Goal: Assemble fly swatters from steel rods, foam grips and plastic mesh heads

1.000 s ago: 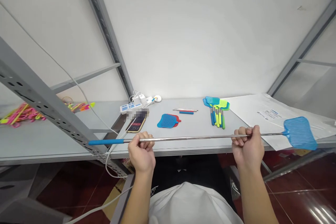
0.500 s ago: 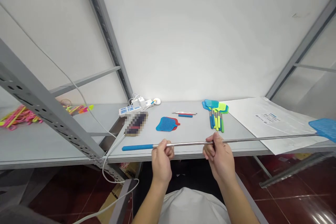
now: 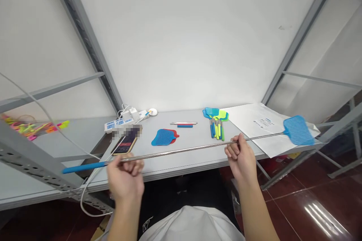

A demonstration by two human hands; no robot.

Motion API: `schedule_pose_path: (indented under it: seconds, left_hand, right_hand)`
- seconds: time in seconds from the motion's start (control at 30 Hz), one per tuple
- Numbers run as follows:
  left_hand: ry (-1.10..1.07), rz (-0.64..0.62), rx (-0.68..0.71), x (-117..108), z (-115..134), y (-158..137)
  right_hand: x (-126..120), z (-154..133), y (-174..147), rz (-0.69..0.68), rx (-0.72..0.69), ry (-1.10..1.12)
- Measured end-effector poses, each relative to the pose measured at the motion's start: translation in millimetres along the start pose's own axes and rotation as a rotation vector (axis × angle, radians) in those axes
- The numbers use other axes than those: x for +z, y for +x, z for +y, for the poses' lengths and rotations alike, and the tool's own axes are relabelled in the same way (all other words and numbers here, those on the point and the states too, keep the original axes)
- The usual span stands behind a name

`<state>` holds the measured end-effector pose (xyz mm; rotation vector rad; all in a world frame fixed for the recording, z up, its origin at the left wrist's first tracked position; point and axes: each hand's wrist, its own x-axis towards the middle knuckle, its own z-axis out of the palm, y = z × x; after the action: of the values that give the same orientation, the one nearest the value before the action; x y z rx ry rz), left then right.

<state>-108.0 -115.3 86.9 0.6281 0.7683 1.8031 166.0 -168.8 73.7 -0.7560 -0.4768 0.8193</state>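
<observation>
A long fly swatter (image 3: 181, 151) with a thin metal rod spans the view above the table's front edge, tilted slightly up to the right. My left hand (image 3: 126, 177) is closed round the rod just beside the blue grip (image 3: 85, 167). My right hand (image 3: 241, 156) pinches the rod further along, toward the blue mesh head (image 3: 299, 130). Beyond the rod lie a blue swatter head (image 3: 163, 137) and a red swatter head (image 3: 175, 134), partly overlapping. Behind these are thin metal rods (image 3: 183, 122) and a blue grip tube (image 3: 185, 126).
Several short swatters (image 3: 217, 120) in blue, yellow and green lie in a bunch beside a white plastic package (image 3: 261, 128). A phone (image 3: 126, 144) and a power strip (image 3: 118, 123) with cables are at the left. Metal shelf posts (image 3: 87, 41) flank the table (image 3: 169, 165).
My hands are further apart, and my left hand with the grip has moved left and closer. The view has turned right, bringing the whole blue swatter head into sight.
</observation>
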Motion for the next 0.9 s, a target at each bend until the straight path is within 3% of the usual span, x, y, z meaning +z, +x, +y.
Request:
schedule_pose_path:
  seconds: [0.13, 0.3, 0.5, 0.7, 0.8, 0.9]
  left_hand:
    - [-0.016, 0.080, 0.058, -9, 11, 17]
    - [0.009, 0.063, 0.010, -7, 1, 18]
    - [0.013, 0.088, 0.079, 3, -7, 6]
    - [0.022, -0.015, -0.005, 18, -30, -18]
    - [0.020, -0.027, -0.018, 18, -32, -18]
    - [0.015, -0.023, -0.025, 16, -33, -17]
  right_hand:
    - [-12, -9, 10, 0.072, -0.094, 0.034]
    - [-14, -10, 13, 0.077, -0.128, 0.056]
    - [4, 8, -2, -0.065, 0.009, 0.052]
    - [21, 27, -21, -0.235, 0.175, 0.021]
    - [9, 17, -10, -0.223, 0.166, 0.036]
    - [-9, 3, 7, -0.070, 0.085, 0.152]
